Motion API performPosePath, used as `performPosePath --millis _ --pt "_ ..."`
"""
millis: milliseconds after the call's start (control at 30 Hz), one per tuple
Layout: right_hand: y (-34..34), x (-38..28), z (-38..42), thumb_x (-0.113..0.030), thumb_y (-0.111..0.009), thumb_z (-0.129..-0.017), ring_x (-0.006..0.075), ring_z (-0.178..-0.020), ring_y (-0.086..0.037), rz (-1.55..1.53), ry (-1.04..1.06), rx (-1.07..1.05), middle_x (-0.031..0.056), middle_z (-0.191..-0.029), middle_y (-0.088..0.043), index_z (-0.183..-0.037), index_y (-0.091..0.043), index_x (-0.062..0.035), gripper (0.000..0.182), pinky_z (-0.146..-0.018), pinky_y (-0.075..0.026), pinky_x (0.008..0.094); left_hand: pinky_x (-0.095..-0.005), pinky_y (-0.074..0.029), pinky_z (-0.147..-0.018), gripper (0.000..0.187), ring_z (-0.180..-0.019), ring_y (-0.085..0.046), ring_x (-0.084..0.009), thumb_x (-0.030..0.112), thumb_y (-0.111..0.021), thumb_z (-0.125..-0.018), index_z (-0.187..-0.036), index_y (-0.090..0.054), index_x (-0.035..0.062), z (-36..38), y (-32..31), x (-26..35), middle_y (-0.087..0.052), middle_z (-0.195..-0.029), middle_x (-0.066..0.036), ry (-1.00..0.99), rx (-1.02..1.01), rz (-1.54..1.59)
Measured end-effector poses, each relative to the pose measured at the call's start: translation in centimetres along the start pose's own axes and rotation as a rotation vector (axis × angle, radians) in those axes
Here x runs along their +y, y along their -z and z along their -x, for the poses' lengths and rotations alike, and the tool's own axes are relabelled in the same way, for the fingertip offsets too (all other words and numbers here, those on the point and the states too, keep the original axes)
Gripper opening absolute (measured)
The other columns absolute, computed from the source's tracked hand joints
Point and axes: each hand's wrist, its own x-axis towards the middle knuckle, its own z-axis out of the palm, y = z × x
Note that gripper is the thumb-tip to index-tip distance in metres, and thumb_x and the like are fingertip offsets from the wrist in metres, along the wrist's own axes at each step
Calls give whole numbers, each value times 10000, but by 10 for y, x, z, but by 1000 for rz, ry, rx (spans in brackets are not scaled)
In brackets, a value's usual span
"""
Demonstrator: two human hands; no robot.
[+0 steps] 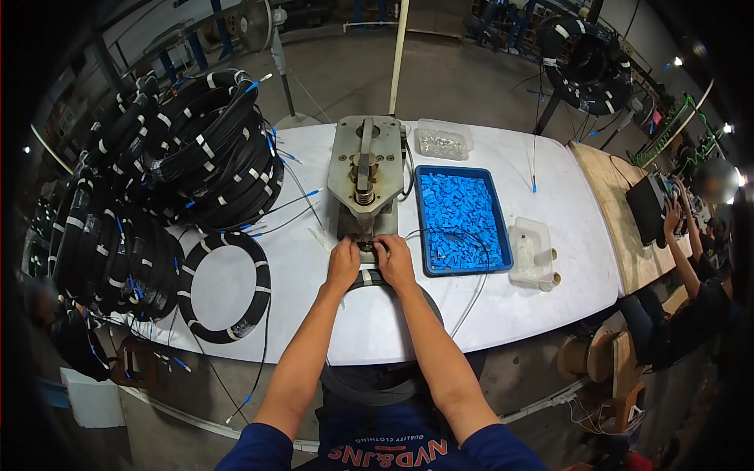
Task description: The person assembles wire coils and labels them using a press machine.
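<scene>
A metal bench press stands upright on the white table, with its lower jaw between my hands. My left hand is closed at the left of the jaw, its fingertips hiding what they pinch. Opposite it, my right hand is closed with thumb and fingers close to the jaw, by a thin black cable that arcs out over the blue tray. A small dark piece shows between the fingertips, too small to name. Below my wrists, a black cable coil with a pale tape band overlaps the table's front edge.
Tall stacks of cable coils crowd the left, with a single coil lying flat nearby. A blue tray of small blue pieces sits right. Clear plastic bins are beyond it. Another person works at a wooden table, far right.
</scene>
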Motion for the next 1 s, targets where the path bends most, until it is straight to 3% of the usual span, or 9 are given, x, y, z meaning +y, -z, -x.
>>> performPosePath --millis 100,233,333,500,600,833,900,967,1000 --pt "1 -4 1 -87 -623 -877 368 -909 -594 20 0 -6 174 -924 -639 -957 -653 -2 121 -819 -472 426 -471 -501 -769 232 -877 -636 -447 113 -442 -949 -1014 -613 -29 5 4 4 -668 -912 -257 121 -49 -43" --pt "6 -10 8 -78 -613 -871 370 -914 -582 47 -37 -44 177 -915 -623 -950 -640 -9 108 -822 -468 437 -437 -511 -751 252 -838 -663 -412 135 -436 -956 -991 -629 -23 13 1 5 -680 -880 -238 3 8 77" --pt "16 -15 17 -67 -604 -868 371 -913 -574 59 -50 -23 175 -906 -615 -948 -632 -6 104 -818 -466 446 -316 -493 -733 256 -780 -633 -178 125 -435 -962 -1024 -649 0 18 2 9 -675 -821 -117 100 -79 149" --pt "32 -16 36 -37 -590 -874 362 -871 -570 70 -12 90 169 -886 -601 -941 -607 2 79 -786 -460 437 -303 -478 -714 264 -750 -600 -154 136 -430 -973 -1035 -637 -16 30 -4 29 -651 -808 -109 69 -203 235" --pt "49 -17 49 -20 -582 -878 361 -855 -566 84 -53 163 166 -875 -592 -950 -598 -1 76 -769 -454 439 -311 -466 -680 271 -707 -568 -154 146 -420 -988 -1061 -623 -19 34 -16 38 -618 -766 -108 -58 -278 241" --pt "91 -11 69 -18 -579 -896 364 -828 -572 95 -147 273 170 -876 -589 -968 -600 6 79 -748 -459 431 -305 -453 -661 273 -668 -534 -145 157 -421 -995 -1063 -623 -15 29 -50 73 -587 -731 -77 -153 -443 347" --pt "100 -4 67 -20 -581 -906 353 -826 -578 103 -172 282 168 -878 -593 -972 -608 10 77 -743 -464 417 -310 -461 -690 275 -707 -553 -150 153 -415 -998 -1076 -616 -19 21 -60 77 -613 -780 -87 -90 -518 336" --pt "107 0 66 -16 -586 -907 340 -819 -582 83 -219 343 162 -879 -599 -966 -611 15 72 -741 -464 408 -315 -465 -719 277 -750 -567 -147 146 -408 -1002 -1087 -609 -24 17 -77 81 -624 -813 -88 -151 -505 444" --pt "108 5 65 -28 -596 -918 264 -731 -598 112 -164 413 141 -858 -613 -949 -621 24 65 -662 -463 350 -327 -470 -742 273 -794 -595 -187 133 -402 -997 -1081 -601 -35 13 -82 85 -632 -879 -125 -133 -522 425"
